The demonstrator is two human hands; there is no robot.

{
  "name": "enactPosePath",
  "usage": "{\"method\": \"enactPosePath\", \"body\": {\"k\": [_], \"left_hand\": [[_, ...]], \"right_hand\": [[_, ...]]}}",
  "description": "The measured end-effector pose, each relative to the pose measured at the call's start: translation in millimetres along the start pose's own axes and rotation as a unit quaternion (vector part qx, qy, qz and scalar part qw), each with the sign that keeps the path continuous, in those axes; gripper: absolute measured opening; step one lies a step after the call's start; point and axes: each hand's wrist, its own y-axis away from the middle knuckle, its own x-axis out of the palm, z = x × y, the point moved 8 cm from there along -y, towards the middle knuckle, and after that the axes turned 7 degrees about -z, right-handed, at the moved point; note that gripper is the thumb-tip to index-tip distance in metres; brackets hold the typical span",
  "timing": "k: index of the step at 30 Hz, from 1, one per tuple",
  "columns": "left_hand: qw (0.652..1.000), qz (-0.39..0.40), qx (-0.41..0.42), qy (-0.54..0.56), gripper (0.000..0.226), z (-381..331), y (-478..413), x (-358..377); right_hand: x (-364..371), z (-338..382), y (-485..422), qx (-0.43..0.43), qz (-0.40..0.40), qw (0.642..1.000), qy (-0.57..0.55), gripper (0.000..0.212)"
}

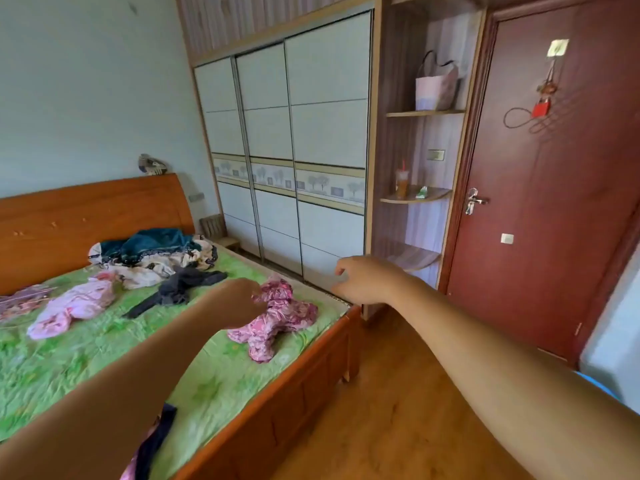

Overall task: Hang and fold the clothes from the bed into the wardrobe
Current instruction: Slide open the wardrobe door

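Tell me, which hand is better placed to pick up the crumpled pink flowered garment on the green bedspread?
Left. The left hand is at the edge of the crumpled pink flowered garment; the right hand hovers farther right, by the closed white wardrobe doors.

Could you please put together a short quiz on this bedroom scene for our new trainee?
1. True or false: the wardrobe doors stand open.
2. Which hand is at the pink floral garment on the bed?
3. Fill in: the drink cup stands on a ___ beside the wardrobe.
Key: 1 false, they are shut; 2 the left hand; 3 shelf.
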Motion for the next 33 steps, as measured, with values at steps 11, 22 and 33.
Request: {"method": "enactPosePath", "body": {"k": [11, 22, 33], "left_hand": [[0.999, 0.020, 0.030, 0.033, 0.046, -131, -131, 48], [0.996, 0.056, 0.061, 0.035, 0.048, -180, -284, 119], [0.992, 0.071, 0.096, 0.025, 0.050, -188, -509, 166]], "right_hand": [[-17, -155, -53, 0.046, 0.002, 0.999, 0.009, 0.037], [12, -267, -162, 0.073, -0.002, 0.997, 0.006, 0.031], [29, -365, -359, 0.119, -0.004, 0.993, 0.006, 0.038]]}}
